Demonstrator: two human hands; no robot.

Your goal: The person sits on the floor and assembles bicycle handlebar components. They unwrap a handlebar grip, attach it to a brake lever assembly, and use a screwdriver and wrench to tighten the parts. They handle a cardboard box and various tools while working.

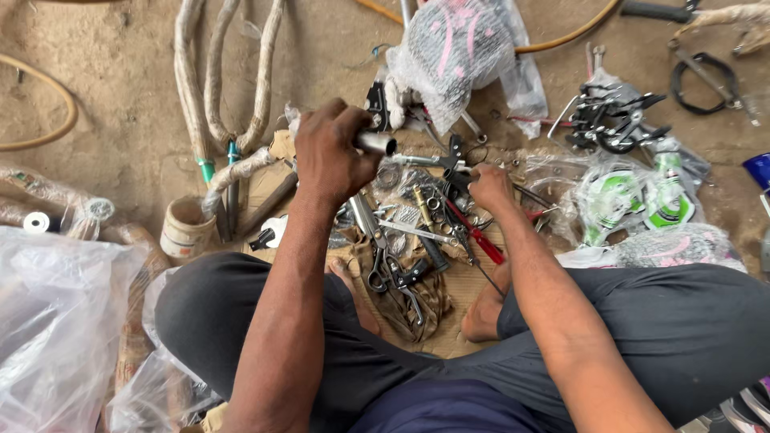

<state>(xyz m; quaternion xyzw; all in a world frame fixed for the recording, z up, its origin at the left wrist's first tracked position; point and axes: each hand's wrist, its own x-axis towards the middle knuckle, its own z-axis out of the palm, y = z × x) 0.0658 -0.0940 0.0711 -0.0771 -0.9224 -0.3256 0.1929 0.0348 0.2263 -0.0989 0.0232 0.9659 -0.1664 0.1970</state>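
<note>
Seen from above, a seated person's left hand (333, 148) grips a short shiny metal tube (375, 143) at centre frame; the right hand (489, 188) pinches among loose tools (417, 220), where the raised tube could slip and scatter small parts

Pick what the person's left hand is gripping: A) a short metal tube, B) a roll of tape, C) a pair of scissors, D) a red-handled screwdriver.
A: the left hand is closed around a short metal tube, whose open end sticks out of the fist above the scattered tools.
</note>
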